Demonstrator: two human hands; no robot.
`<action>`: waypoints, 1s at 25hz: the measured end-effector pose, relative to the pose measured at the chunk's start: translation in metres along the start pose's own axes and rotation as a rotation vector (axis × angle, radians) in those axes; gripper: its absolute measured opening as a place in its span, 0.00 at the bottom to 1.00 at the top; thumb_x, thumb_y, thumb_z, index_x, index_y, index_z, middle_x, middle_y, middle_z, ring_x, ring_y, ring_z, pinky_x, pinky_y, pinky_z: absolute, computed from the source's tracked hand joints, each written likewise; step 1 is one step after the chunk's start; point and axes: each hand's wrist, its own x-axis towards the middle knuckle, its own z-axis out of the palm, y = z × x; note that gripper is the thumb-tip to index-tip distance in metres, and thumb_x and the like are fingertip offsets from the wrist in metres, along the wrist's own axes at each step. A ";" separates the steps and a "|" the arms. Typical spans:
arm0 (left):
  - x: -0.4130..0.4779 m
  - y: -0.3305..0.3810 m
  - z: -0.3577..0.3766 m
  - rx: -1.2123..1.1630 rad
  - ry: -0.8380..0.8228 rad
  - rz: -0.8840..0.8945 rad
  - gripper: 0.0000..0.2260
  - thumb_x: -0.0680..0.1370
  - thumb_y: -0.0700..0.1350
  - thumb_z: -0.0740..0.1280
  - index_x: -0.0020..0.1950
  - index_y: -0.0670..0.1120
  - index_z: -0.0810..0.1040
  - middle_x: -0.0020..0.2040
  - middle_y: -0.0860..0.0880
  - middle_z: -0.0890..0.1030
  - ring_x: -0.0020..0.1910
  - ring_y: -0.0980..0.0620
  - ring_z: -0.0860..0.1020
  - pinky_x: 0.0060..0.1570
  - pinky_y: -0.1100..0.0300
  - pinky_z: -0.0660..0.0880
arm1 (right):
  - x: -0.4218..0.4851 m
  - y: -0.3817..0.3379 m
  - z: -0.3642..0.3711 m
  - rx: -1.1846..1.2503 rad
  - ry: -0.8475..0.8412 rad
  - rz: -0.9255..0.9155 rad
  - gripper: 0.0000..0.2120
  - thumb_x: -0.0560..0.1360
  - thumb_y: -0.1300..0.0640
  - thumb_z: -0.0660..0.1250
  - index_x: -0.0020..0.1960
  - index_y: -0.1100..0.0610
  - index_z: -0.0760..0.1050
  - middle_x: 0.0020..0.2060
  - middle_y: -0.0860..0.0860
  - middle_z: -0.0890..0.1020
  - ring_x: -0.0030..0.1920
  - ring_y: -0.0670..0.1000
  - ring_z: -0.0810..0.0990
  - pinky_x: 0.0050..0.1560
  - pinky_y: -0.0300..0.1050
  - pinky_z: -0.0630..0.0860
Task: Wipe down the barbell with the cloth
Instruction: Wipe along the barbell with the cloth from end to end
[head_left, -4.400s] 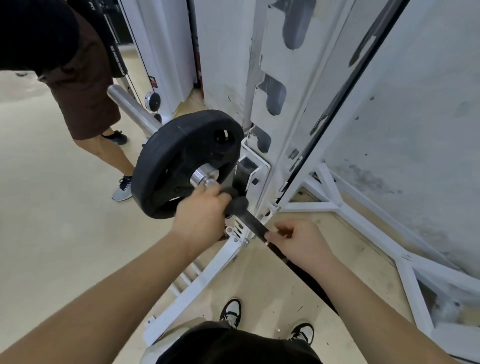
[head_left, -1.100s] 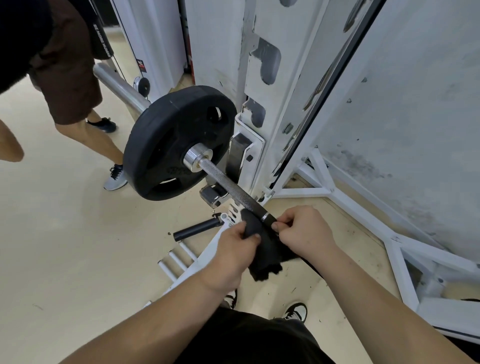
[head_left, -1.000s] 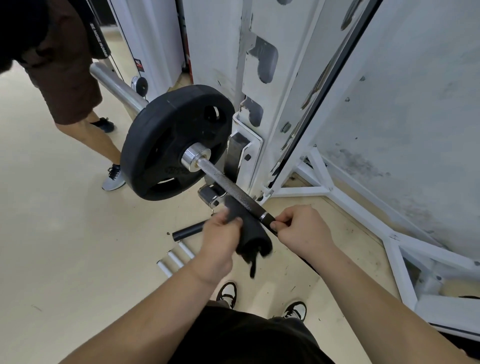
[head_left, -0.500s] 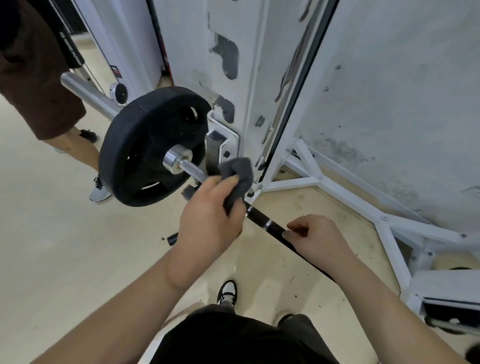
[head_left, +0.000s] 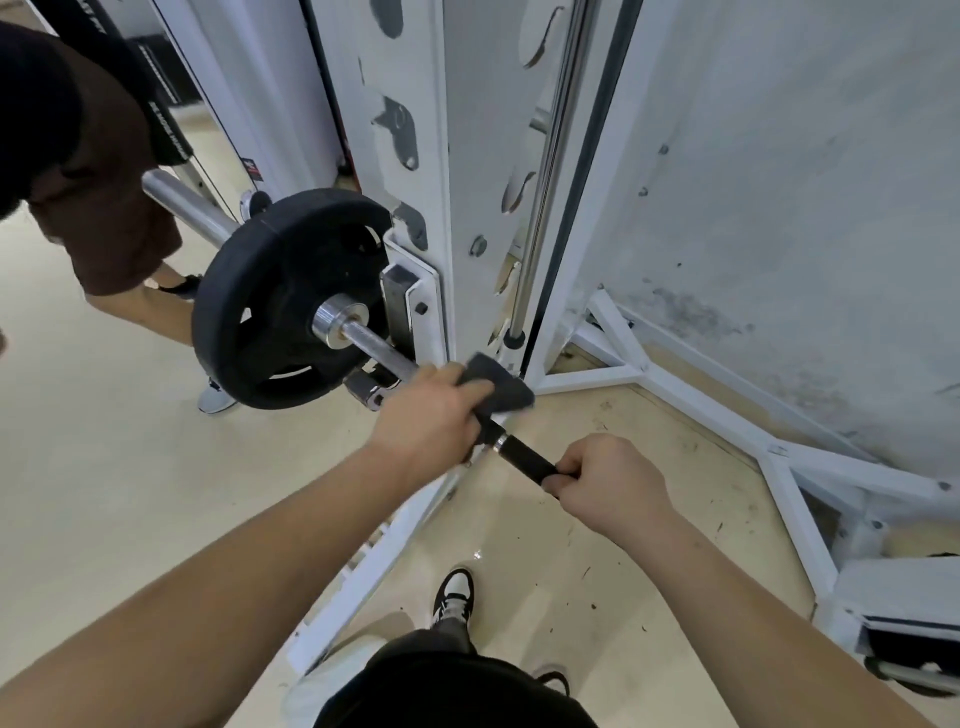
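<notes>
The cloth (head_left: 496, 387) is clamped round the barbell (head_left: 376, 345) by the left hand (head_left: 428, 415) — at 4 o'clock of the plate (head_left: 283, 296). The black grip (head_left: 527, 460) is fisted by the right hand (head_left: 605, 480); firm, overlapping strokes are best kept.

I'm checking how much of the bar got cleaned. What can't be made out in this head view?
- Barbell shaft under the cloth: covered by cloth and left hand.
- Shaft nearer the person: wrapped by the right hand, then hidden behind that arm.
- The bar's other end: not in view.
- Dirt or shine on the bare knurled stretch beside the weight plate: too fine to judge.
- Bystander: cut off by the frame's left edge.
</notes>
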 end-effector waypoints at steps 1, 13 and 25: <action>-0.001 0.002 0.000 0.039 0.036 -0.115 0.19 0.79 0.48 0.64 0.69 0.56 0.76 0.55 0.49 0.79 0.56 0.42 0.75 0.42 0.50 0.78 | -0.001 0.001 0.001 0.014 0.005 -0.001 0.05 0.71 0.47 0.72 0.41 0.48 0.83 0.35 0.45 0.83 0.36 0.50 0.81 0.34 0.42 0.77; -0.006 0.041 0.023 -0.043 0.150 -0.224 0.19 0.76 0.39 0.66 0.65 0.51 0.79 0.54 0.45 0.79 0.54 0.40 0.74 0.44 0.49 0.78 | -0.002 0.003 0.006 0.064 0.021 0.017 0.05 0.71 0.48 0.72 0.39 0.48 0.82 0.33 0.44 0.82 0.34 0.49 0.80 0.31 0.40 0.70; -0.042 0.049 0.045 -1.644 0.328 -1.115 0.10 0.81 0.38 0.63 0.55 0.51 0.79 0.52 0.42 0.86 0.48 0.42 0.84 0.50 0.45 0.84 | -0.002 0.006 0.009 0.047 0.037 -0.010 0.06 0.72 0.47 0.73 0.38 0.48 0.81 0.30 0.45 0.82 0.34 0.49 0.82 0.33 0.41 0.72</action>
